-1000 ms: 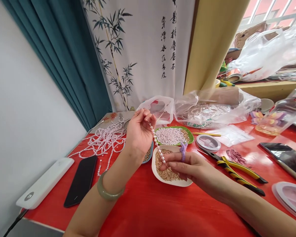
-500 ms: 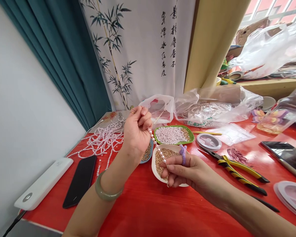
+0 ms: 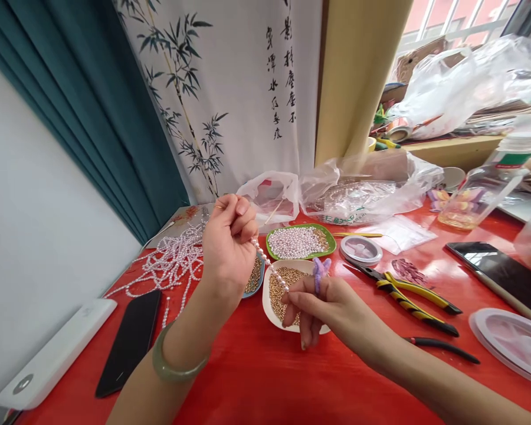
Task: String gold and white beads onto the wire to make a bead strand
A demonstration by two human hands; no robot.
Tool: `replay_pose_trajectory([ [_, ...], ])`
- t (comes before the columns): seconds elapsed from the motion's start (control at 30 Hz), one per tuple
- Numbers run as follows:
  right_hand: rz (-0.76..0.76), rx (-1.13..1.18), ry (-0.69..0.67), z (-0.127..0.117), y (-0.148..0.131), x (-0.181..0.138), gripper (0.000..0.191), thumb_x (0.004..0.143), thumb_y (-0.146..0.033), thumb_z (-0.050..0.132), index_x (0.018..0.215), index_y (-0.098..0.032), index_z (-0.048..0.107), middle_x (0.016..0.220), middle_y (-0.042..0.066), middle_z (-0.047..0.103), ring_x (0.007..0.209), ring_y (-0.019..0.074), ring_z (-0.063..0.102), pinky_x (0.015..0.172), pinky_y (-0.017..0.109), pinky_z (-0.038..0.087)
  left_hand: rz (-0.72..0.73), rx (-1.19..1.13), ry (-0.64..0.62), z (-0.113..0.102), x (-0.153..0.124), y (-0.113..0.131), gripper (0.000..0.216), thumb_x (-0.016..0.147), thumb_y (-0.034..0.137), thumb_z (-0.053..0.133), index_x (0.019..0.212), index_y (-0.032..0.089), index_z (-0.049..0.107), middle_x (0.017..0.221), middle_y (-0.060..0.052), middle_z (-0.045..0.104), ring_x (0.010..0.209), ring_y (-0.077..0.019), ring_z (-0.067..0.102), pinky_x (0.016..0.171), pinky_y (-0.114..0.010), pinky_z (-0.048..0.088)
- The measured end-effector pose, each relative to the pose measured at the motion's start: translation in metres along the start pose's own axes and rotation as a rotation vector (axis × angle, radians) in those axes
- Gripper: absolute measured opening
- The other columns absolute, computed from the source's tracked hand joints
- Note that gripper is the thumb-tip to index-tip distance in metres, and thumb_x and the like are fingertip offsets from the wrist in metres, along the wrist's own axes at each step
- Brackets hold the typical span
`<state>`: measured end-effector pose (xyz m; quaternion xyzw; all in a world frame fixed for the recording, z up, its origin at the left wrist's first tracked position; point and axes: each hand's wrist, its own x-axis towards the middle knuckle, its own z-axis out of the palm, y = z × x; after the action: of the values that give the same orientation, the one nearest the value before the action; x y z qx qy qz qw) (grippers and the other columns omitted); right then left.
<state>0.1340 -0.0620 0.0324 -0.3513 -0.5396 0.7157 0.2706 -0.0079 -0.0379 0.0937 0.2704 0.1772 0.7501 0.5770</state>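
Observation:
A short string of pearl beads [image 3: 272,270] runs slantwise between my two hands. My left hand [image 3: 230,239], raised with its fingers curled in, is closed on the upper end. Thumb and forefinger of my right hand [image 3: 312,304] pinch the lower end, above a white dish [image 3: 269,316] of small gold beads. A purple ring sits on that forefinger. Behind the hands lies a green tray [image 3: 334,243] with pearl beads and some gold ones. Partly hidden by my left wrist is a blue dish [image 3: 260,283] of gold beads.
Many pearl strands [image 3: 177,254] lie heaped at left, near a black phone [image 3: 130,342] and a white power strip [image 3: 55,354]. On the right are yellow-black pliers [image 3: 418,298], a round clear case [image 3: 360,249] and a tablet [image 3: 495,271]. Plastic bags [image 3: 367,195] stand behind.
The whole view has shifted, so things appear further left. Both hands still hold the bead string, and the lower fingers of my right hand have stretched downward slightly.

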Motion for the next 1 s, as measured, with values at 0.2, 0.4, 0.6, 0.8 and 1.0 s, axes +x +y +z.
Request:
replay_pose_trajectory([
  [0.2, -0.066, 0.405, 0.024, -0.008, 0.009, 0.004, 0.013, 0.077, -0.020, 0.057, 0.069, -0.010, 0.062, 0.058, 0.000, 0.064, 0.034, 0.0001, 0.048, 0.033, 0.009, 0.035, 0.035, 0.047, -0.073, 0.016, -0.024, 0.006, 0.033, 0.088, 0.007, 0.026, 0.060, 0.015, 0.041, 0.055, 0.004, 0.035, 0.038, -0.0023, 0.027, 0.032, -0.012, 0.022],
  [0.4, -0.065, 0.472, -0.069, -0.010, 0.014, 0.000, 0.008, 0.075, -0.018, 0.060, 0.073, -0.011, 0.062, 0.056, 0.001, 0.061, 0.040, 0.0033, 0.052, 0.039, 0.012, 0.040, 0.104, 0.063, -0.049, 0.012, -0.016, 0.010, 0.033, 0.088, 0.008, 0.026, 0.060, 0.015, 0.041, 0.055, 0.004, 0.034, 0.038, -0.0026, 0.026, 0.032, -0.012, 0.023],
  [0.6, -0.126, 0.437, -0.007, -0.007, 0.013, -0.002, 0.005, 0.071, -0.015, 0.059, 0.075, -0.012, 0.061, 0.052, -0.002, 0.056, 0.039, 0.0029, 0.047, 0.040, 0.014, 0.036, 0.085, 0.059, -0.021, 0.009, -0.011, 0.011, 0.034, 0.088, 0.007, 0.025, 0.059, 0.016, 0.041, 0.054, 0.004, 0.035, 0.038, -0.0033, 0.025, 0.031, -0.012, 0.023],
  [0.8, -0.154, 0.381, 0.032, -0.003, 0.012, -0.003, 0.003, 0.071, -0.016, 0.059, 0.071, -0.013, 0.059, 0.046, -0.006, 0.047, 0.038, 0.0033, 0.037, 0.038, 0.017, 0.028, 0.091, 0.097, -0.016, 0.010, -0.013, 0.011, 0.033, 0.087, 0.007, 0.027, 0.060, 0.016, 0.042, 0.054, 0.004, 0.036, 0.038, -0.0035, 0.026, 0.031, -0.012, 0.024],
  [1.0, -0.170, 0.365, -0.008, -0.003, 0.011, -0.003, 0.020, 0.075, -0.018, 0.052, 0.056, -0.015, 0.052, 0.042, -0.006, 0.040, 0.038, 0.0051, 0.031, 0.040, 0.022, 0.022, 0.060, 0.079, 0.008, 0.009, -0.011, 0.009, 0.034, 0.087, 0.006, 0.027, 0.058, 0.015, 0.042, 0.054, 0.004, 0.035, 0.037, -0.0031, 0.025, 0.030, -0.013, 0.022],
])
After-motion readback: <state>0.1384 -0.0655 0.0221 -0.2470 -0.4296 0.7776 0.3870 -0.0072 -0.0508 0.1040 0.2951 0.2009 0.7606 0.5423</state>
